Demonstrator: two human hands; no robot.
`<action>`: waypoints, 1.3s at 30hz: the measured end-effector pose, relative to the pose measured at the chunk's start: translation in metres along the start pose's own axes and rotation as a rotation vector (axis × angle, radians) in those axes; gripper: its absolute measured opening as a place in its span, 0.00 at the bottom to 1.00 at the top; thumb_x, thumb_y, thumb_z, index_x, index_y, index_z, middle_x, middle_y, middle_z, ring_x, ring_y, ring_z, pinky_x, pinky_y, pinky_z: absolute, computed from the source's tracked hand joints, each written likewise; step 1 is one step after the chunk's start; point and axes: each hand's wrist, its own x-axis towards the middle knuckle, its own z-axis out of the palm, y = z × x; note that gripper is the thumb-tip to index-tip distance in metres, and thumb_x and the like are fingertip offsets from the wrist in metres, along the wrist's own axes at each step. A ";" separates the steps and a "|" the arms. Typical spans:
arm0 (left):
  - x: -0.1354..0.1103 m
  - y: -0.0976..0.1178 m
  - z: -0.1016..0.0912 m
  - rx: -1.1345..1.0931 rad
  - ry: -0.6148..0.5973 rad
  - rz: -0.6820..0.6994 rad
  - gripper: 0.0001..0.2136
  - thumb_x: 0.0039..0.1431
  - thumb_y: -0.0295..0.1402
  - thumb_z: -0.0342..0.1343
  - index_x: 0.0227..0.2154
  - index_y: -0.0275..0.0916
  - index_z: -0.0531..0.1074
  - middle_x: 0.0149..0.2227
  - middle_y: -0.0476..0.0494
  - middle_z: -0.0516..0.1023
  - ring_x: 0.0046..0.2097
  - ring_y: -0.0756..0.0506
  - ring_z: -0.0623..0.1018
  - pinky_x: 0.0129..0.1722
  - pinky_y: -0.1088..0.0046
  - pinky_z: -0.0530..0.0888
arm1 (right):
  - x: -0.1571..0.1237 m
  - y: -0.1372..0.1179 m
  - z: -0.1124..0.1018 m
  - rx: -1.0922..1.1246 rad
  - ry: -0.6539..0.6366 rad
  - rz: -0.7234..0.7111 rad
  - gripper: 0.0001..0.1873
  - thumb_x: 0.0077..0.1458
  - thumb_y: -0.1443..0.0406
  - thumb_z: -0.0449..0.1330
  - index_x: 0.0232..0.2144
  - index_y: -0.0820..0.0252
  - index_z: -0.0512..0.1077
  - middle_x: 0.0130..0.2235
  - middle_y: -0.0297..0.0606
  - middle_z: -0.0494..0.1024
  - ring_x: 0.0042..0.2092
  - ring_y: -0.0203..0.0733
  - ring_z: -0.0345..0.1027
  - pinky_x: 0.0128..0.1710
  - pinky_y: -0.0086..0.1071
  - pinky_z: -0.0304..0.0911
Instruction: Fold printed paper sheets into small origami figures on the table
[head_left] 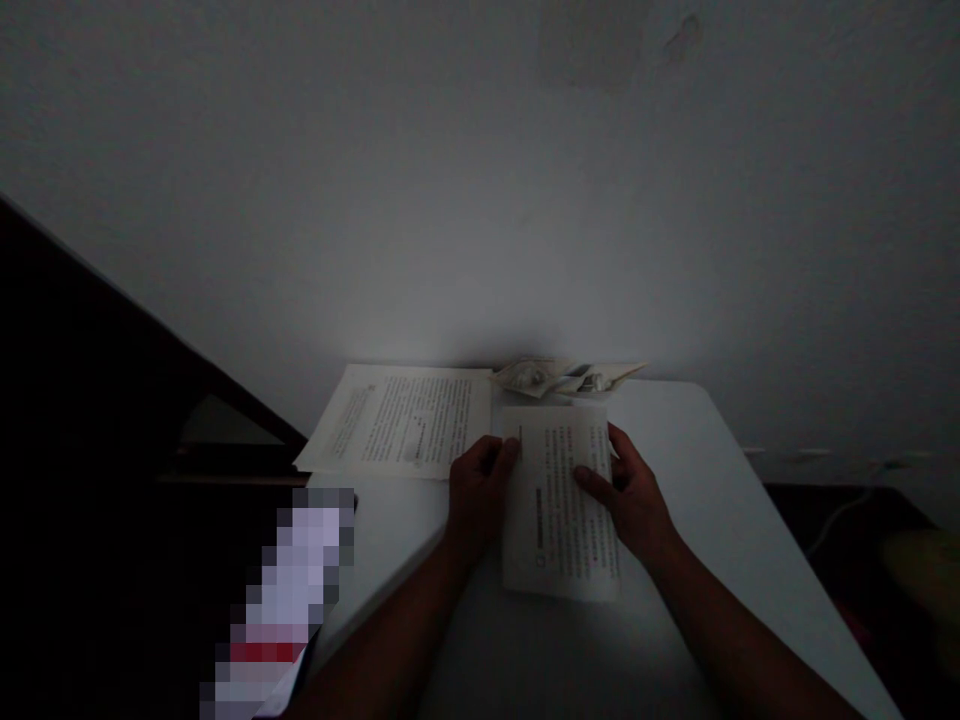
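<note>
A printed sheet of paper (559,510), turned sideways so its text lines run up and down, is held above the white table between both hands. My left hand (480,490) pinches its left edge, thumb on top. On the right edge, my right hand (634,495) grips it with the thumb lying across the print and the fingers behind, partly hidden. Beyond and to the left lie more printed pages (412,415), flat on the table. Folded paper pieces (529,377) with something greyish and shiny in them rest behind the held sheet.
The white table (682,430) stands against a pale wall (450,200). At the table's left edge is a phone-like device (296,580) with a blurred-out screen. Dark areas flank the table, and a pale cable (836,520) runs at the right.
</note>
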 end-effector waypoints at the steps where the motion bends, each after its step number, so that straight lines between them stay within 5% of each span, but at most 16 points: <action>1: 0.000 0.000 0.000 -0.003 -0.001 -0.002 0.16 0.56 0.45 0.54 0.24 0.37 0.70 0.23 0.52 0.70 0.27 0.51 0.68 0.26 0.77 0.65 | 0.000 0.000 0.000 0.005 -0.002 0.000 0.35 0.45 0.59 0.67 0.53 0.53 0.57 0.40 0.40 0.80 0.37 0.47 0.76 0.38 0.41 0.72; 24: 0.001 0.000 0.000 0.036 -0.002 -0.018 0.17 0.57 0.46 0.53 0.24 0.37 0.70 0.23 0.51 0.70 0.27 0.50 0.69 0.27 0.76 0.65 | -0.001 -0.005 0.004 -0.014 -0.030 0.019 0.33 0.48 0.58 0.65 0.54 0.53 0.57 0.45 0.42 0.78 0.42 0.48 0.74 0.44 0.43 0.69; 31: 0.000 0.000 0.000 0.016 -0.014 -0.007 0.17 0.57 0.46 0.53 0.23 0.37 0.69 0.23 0.52 0.70 0.26 0.51 0.68 0.26 0.76 0.64 | -0.001 -0.004 0.004 -0.048 -0.013 0.012 0.32 0.48 0.57 0.65 0.53 0.52 0.58 0.44 0.41 0.78 0.40 0.47 0.75 0.35 0.37 0.71; 39: 0.001 0.001 0.001 0.052 0.015 0.010 0.18 0.56 0.46 0.53 0.20 0.37 0.66 0.20 0.53 0.65 0.25 0.51 0.66 0.24 0.77 0.62 | -0.002 -0.005 0.005 -0.042 -0.003 0.020 0.35 0.46 0.55 0.66 0.54 0.52 0.57 0.44 0.42 0.78 0.41 0.49 0.75 0.37 0.40 0.71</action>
